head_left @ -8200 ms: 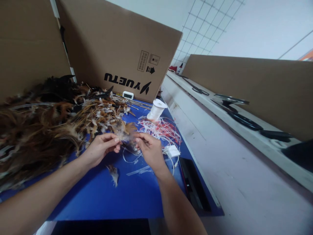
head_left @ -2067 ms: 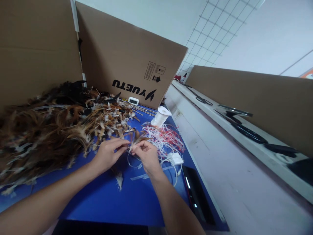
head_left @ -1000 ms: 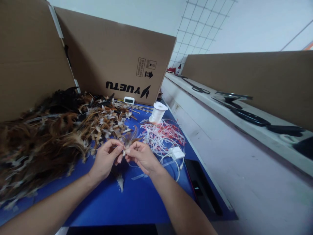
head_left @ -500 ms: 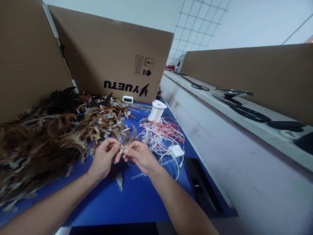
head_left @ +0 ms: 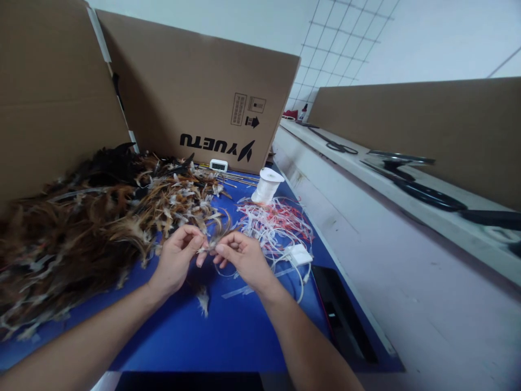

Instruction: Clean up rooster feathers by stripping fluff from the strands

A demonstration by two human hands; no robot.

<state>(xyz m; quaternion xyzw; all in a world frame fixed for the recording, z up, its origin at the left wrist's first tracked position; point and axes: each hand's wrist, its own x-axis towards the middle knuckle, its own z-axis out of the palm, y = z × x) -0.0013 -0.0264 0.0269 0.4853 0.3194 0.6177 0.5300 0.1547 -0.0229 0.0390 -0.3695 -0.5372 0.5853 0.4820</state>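
Observation:
Both hands meet over the blue table (head_left: 240, 331) with a small bunch of brown feathers (head_left: 221, 227) between them. My left hand (head_left: 179, 258) pinches the pale, fluffy base end. My right hand (head_left: 243, 256) is closed on the same bunch with thumb and finger, a little to the right. The curved feather tips point up and away from me. Below the hands lies a single pale feather (head_left: 203, 300). A big heap of brown, black and white feathers (head_left: 81, 228) spreads to the left of my left hand.
Right of the hands lie tangled white and red strips (head_left: 280, 220), a white spool (head_left: 267, 185), a white adapter with cable (head_left: 299, 254) and a black phone-like slab (head_left: 344, 315). A small white display (head_left: 218, 165) stands before the cardboard panel (head_left: 195, 92). Scissors (head_left: 342, 147) rest on the ledge.
The view has shifted slightly, so the surroundings sit a little further right. My hands have drawn slightly apart, and both still pinch the feathers.

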